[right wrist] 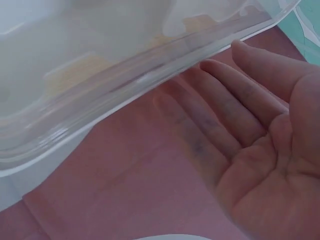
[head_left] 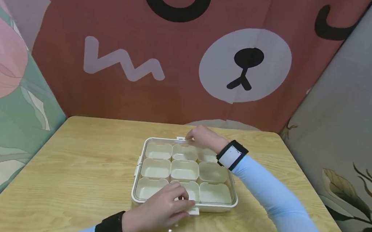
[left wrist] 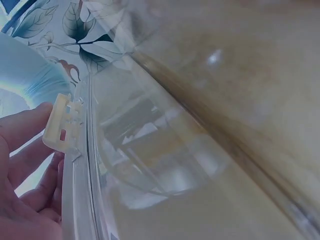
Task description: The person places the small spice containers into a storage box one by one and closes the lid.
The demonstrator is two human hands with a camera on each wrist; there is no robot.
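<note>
A cream lidded box [head_left: 133,191] with a clear lid stands on the table. Small cream cups [head_left: 185,170] in rows show through the lid. My left hand [head_left: 162,205] is at the front side, a fingertip touching the cream latch [left wrist: 61,124], which sticks out from the rim. Its other fingers lie beside the box wall below the latch. At the far side, my right hand [head_left: 204,137] reaches over the right back part of the lid. In the right wrist view its long fingers [right wrist: 235,95] are extended, fingertips right at the white rim.
The wooden table [head_left: 97,156] extends around the box. Behind it hangs a reddish-brown cloth [head_left: 115,96] with a cartoon face; patterned cloths hang at left and right. More latches [head_left: 138,165] sit on the box's left side and back edge.
</note>
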